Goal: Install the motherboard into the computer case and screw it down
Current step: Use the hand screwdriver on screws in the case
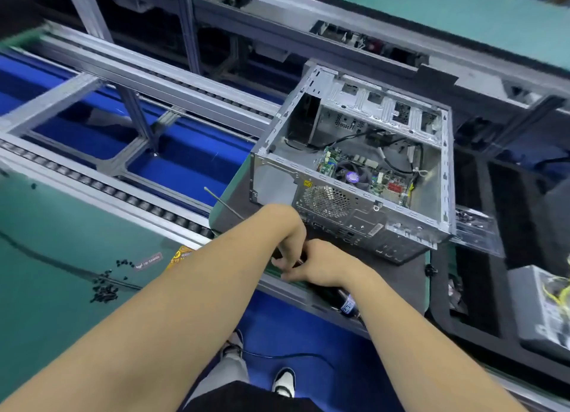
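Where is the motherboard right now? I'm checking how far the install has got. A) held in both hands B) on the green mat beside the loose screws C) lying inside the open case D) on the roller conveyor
C: the green motherboard, with its fan, lies on the floor of the open computer case, while both hands are down in front of the case.

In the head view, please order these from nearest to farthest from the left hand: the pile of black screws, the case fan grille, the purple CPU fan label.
From the left hand:
1. Case fan grille, just above it, on the case's rear panel.
2. Purple CPU fan label, deeper inside the case, on the motherboard.
3. Pile of black screws, far left on the green mat.
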### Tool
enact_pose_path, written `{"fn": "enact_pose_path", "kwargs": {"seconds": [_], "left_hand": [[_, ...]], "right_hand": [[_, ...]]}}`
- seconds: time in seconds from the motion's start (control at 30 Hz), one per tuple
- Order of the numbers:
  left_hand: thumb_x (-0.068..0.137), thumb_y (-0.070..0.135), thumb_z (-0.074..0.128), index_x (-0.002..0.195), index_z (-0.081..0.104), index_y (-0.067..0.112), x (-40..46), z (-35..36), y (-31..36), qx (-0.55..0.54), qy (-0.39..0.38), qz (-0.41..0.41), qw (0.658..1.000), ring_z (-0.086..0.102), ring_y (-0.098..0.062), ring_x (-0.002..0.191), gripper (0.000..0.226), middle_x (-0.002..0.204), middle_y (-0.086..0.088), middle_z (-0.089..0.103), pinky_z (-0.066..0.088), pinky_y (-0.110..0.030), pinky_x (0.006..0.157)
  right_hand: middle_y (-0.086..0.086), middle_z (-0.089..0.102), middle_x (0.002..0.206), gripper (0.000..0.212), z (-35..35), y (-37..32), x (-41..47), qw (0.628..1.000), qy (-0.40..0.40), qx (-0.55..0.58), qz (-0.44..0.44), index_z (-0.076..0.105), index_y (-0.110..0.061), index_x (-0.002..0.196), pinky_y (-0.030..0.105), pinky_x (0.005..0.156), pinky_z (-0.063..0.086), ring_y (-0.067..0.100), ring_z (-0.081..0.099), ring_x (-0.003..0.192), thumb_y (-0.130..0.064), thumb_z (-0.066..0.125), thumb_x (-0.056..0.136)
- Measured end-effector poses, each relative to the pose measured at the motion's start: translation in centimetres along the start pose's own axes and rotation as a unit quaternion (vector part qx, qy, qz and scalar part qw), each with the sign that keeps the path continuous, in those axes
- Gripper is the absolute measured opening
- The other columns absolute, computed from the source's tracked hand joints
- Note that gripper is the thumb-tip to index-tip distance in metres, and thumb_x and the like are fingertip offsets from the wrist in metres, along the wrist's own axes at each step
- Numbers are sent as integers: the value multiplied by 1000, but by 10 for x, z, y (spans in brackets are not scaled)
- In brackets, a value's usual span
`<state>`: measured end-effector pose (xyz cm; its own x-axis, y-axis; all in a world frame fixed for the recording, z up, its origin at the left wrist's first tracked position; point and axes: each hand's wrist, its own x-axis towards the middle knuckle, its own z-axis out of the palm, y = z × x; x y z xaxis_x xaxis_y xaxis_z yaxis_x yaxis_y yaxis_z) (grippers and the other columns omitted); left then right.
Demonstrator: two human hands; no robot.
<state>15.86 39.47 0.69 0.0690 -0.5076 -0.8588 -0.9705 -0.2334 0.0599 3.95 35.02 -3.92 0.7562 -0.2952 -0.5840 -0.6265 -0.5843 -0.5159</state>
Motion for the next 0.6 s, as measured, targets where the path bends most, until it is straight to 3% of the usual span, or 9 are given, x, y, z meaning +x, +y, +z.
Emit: {"fn": "enact_pose_path", "kwargs": {"seconds": [0.1,0.23,0.3,0.37,0.4,0.5,0.6], "left_hand": [[75,16,69,117,68,18,-16,14,-22,16,30,-51,998,61,-23,93,42,111,-3,64,54,-38,86],[83,13,62,86,59,17,-26,50,-43,-28,73,-146,986,48,-21,70,6,88,-3,53,43,-37,81],[89,16,56,89,55,18,-27,69,-56,-43,119,-200,972,49,-23,85,2,94,2,55,34,-38,88],[93,17,51,100,56,22,-24,93,-69,-48,142,-229,962,51,-24,111,10,119,1,60,28,-39,100],[94,16,49,106,57,24,-23,102,-78,-51,155,-240,957,49,-24,119,16,127,0,59,26,-38,105],[94,13,46,105,60,20,-20,129,-106,-48,206,-260,942,54,-22,112,19,122,3,63,30,-38,104],[91,12,47,103,59,21,-24,159,-139,-112,339,-275,893,57,-26,109,20,113,-1,65,34,-39,97]], "right_hand": [[4,74,86,31,21,-23,12,991,-9,131,-5,73,-15,99,39,75,54,21,66,77,-35,83,78],[-12,65,58,16,57,-55,30,984,-3,175,-27,63,-23,76,22,58,46,11,57,60,-25,77,82],[-11,65,59,20,73,-75,39,982,5,186,-27,59,-25,71,28,59,54,16,59,63,-20,72,86],[9,71,76,13,94,-94,48,986,-2,166,-29,62,-16,75,48,73,59,28,62,73,-14,64,88],[16,71,81,12,104,-105,53,988,0,151,-38,62,-13,77,48,73,58,30,61,75,-12,60,89],[7,64,78,15,137,-134,69,993,35,81,-73,62,-8,84,23,55,45,26,58,79,-15,52,94],[10,61,84,17,169,-159,82,993,51,-4,-103,62,-7,89,25,51,33,36,62,97,-14,49,98]]}}
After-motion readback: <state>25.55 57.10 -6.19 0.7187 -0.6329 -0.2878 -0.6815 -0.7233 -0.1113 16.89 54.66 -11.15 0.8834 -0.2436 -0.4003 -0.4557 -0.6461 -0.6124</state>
